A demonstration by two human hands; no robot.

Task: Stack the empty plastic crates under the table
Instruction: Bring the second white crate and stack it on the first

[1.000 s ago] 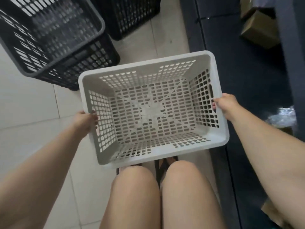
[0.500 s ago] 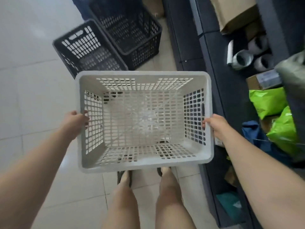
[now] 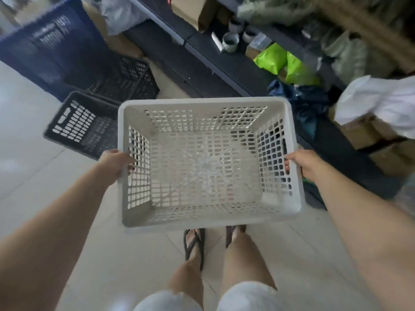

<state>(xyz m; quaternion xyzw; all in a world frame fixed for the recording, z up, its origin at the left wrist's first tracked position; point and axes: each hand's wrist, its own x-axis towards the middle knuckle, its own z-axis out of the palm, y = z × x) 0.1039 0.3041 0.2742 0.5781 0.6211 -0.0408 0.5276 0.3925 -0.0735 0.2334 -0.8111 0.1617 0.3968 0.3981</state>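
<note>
I hold an empty grey perforated crate (image 3: 206, 215) level above the tiled floor, in front of my legs. My left hand (image 3: 115, 163) grips its left wall and my right hand (image 3: 302, 163) grips its right wall at the handle slot. On the floor to the left lie two black crates: one (image 3: 78, 125) close by, partly hidden behind the grey crate, and another (image 3: 125, 79) beyond it. A large dark blue crate (image 3: 42, 46) stands further back at the upper left.
A dark low shelf (image 3: 202, 57) runs along the right, with cardboard boxes (image 3: 193, 10), small pots (image 3: 230, 41), green bags (image 3: 278, 61), a dark blue bag (image 3: 303, 97) and white cloth (image 3: 379, 102). Pale floor tiles (image 3: 33, 164) lie to the left. My feet in sandals (image 3: 195, 245) stand below the crate.
I have risen from a crouch to standing with the grey crate in both hands. The black crates now look further off, and more of the shelf shows.
</note>
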